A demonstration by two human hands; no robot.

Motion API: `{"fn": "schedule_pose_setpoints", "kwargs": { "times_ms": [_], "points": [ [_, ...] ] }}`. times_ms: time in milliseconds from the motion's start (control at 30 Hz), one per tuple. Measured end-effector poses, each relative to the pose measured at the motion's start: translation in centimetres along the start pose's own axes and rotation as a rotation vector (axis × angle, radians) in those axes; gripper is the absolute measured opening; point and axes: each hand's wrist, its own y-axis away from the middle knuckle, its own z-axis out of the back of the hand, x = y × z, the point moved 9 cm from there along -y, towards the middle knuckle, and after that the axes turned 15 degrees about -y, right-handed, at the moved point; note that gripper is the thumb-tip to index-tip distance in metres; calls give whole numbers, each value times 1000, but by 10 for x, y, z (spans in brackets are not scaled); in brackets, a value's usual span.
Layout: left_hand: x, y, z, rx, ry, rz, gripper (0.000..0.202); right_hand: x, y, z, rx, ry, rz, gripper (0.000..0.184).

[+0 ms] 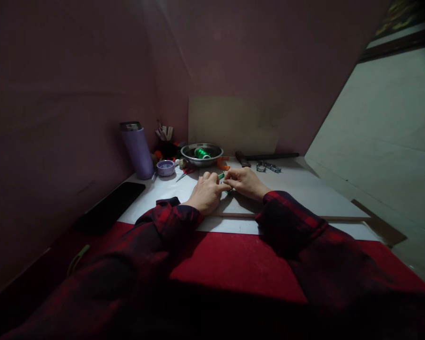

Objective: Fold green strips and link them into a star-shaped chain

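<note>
My left hand (207, 192) and my right hand (247, 182) rest together on a pale board (304, 193) in the middle of the table. Both are curled into pinches around a small green piece (222, 176) held between their fingertips; its shape is too small to make out. Red plaid sleeves cover both forearms. Beyond the hands stands a steel bowl (202, 153) with a spool of green thread (201, 152) inside.
A lilac tumbler (137, 148), a small lilac dish (165, 167), small scissors (184, 174) and a cup of sticks (165, 137) crowd the back left. An orange ring (223, 163), metal clips (268, 166) and a dark bar (269, 156) lie behind. A black phone (109, 206) lies left; red cloth (233, 259) covers the near table.
</note>
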Motion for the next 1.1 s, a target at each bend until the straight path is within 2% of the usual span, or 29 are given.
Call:
{"fn": "schedule_pose_setpoints", "kwargs": {
  "times_ms": [200,367,667,1100],
  "points": [
    [2,1,0,-27,31,5,33,-9,11,6,16,34,20,12],
    [9,2,2,-64,8,76,41,-5,22,3,4,144,76,15],
    [12,1,-6,7,-66,116,35,6,29,8,-63,81,209,17],
    [11,1,-3,-14,-60,118,36,4,28,8,-61,45,197,19]
  ]
}}
